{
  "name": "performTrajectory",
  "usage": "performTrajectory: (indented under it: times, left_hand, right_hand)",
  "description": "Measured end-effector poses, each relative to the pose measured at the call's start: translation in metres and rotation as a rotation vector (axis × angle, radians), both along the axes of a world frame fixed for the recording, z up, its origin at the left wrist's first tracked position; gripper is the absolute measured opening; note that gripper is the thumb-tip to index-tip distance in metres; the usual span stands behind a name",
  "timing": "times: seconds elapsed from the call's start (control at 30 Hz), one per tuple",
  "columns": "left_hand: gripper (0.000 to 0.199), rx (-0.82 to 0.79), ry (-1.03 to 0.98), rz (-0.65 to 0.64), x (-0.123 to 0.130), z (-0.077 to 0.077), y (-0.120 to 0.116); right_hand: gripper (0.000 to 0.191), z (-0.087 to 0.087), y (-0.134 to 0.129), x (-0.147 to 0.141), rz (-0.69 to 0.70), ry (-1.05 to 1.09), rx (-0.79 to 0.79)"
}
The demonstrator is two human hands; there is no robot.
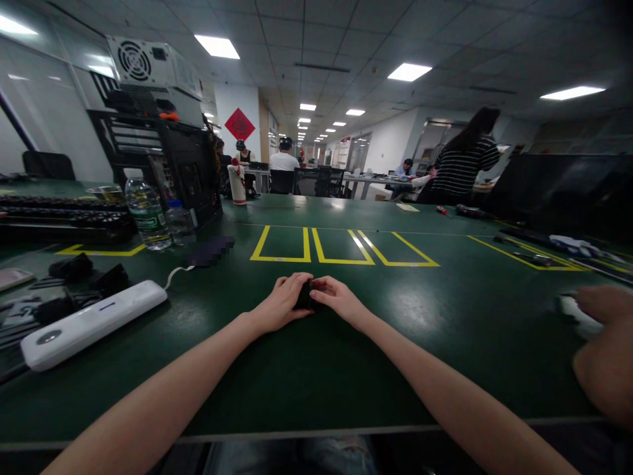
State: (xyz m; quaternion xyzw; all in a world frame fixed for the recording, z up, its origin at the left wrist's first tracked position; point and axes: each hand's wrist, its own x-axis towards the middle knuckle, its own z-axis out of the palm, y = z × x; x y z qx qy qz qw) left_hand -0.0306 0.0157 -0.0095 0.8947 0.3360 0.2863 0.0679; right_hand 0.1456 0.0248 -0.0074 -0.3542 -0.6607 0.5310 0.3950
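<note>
Both my hands meet over the middle of the green table (395, 369). Between them is a small dark blocky object (303, 296), mostly covered by fingers, so its kind does not show. My left hand (279, 303) wraps it from the left, thumb low and fingers over the top. From the other side, my right hand (341, 301) grips it with curled fingers and thumb. Just beyond the hands, yellow tape outlines (341, 262) mark the tabletop.
On the left lie a white power strip (99, 323), black adapters (72, 267), a water bottle (147, 214) and an open computer case (190, 171). At right, another person's hand (606, 305) rests on a whitish object (578, 316). Tools (537, 259) lie behind it.
</note>
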Motion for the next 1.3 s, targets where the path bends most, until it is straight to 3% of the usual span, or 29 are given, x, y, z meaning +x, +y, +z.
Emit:
performTrajectory:
  times: [0.23, 0.4, 0.57, 0.87, 1.03, 1.17, 1.3]
  left_hand:
    - [0.058, -0.011, -0.002, 0.0, -0.0008, 0.0006, -0.0002]
    - [0.059, -0.006, -0.01, 0.003, -0.0003, -0.0005, 0.0007]
    - [0.059, -0.007, -0.009, 0.003, 0.0006, 0.0011, -0.0003]
    - [0.058, 0.002, 0.002, 0.008, 0.0, -0.0002, -0.0001]
    - [0.059, 0.007, 0.001, 0.007, 0.0008, 0.0001, 0.0002]
    - [0.06, 0.014, 0.003, 0.007, 0.0004, -0.0001, 0.0002]
    - [0.06, 0.013, 0.004, 0.007, -0.0001, -0.0007, 0.0007]
  right_hand:
    - [0.032, -0.0003, -0.0019, 0.0042, 0.098, 0.032, 0.035]
    - [0.024, -0.0004, -0.0032, 0.0029, 0.039, -0.014, 0.06]
    - [0.029, 0.0002, -0.0031, 0.0017, -0.002, -0.04, 0.049]
    - [0.032, -0.0028, -0.0032, 0.0024, 0.096, 0.054, 0.086]
    - [0.022, -0.0057, 0.0, -0.0001, 0.032, 0.035, 0.114]
    - [0.028, -0.0049, 0.0008, -0.001, -0.01, -0.027, 0.061]
    - [0.027, -0.0029, -0.0013, 0.0012, 0.033, -0.047, 0.038]
